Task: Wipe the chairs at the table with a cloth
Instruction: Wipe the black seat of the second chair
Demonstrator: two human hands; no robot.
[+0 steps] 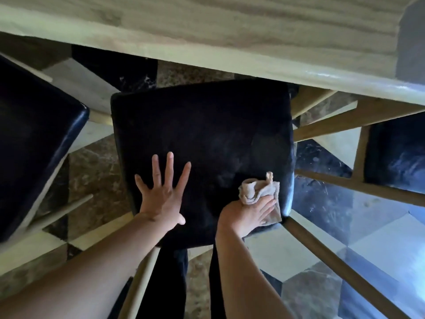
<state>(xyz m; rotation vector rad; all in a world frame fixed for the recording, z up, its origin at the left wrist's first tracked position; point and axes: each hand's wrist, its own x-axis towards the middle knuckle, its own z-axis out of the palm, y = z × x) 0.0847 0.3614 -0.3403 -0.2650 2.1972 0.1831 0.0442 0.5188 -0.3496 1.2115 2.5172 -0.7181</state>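
- Left hand (163,194) flat on the black seat (202,134) of the middle chair, near its front-left part; fingers straight & spread wide, thumb stuck out to the side, palm down.
- Left forearm comes in from the bottom-left corner, bare, angled up twd the seat.
- Right hand (247,215) on the seat's front-right corner, pressing down on a beige cloth (257,192); fingers laid close together over the cloth, pointing right, more pushing than pinching.
- Right forearm rises from bottom centre, bare, wrist bent over the seat edge.
- Cloth: crumpled, bunched into folds beyond the fingers, one end poking up; a flatter bit sticks out under the fingertips by the seat's rim.
- Seat: dark, padded, roughly square w/ rounded corners, faint dull smears across the right half; glossy along the right edge.
- Seat's far edge sits tucked just under the pale wood table (230,33).
- Another black-seated chair (34,134) at left, tilted in view; a third chair (395,153) at right w/ light wooden frame rails.
- Floor (96,162): polished marble tiles, brown, black & cream.
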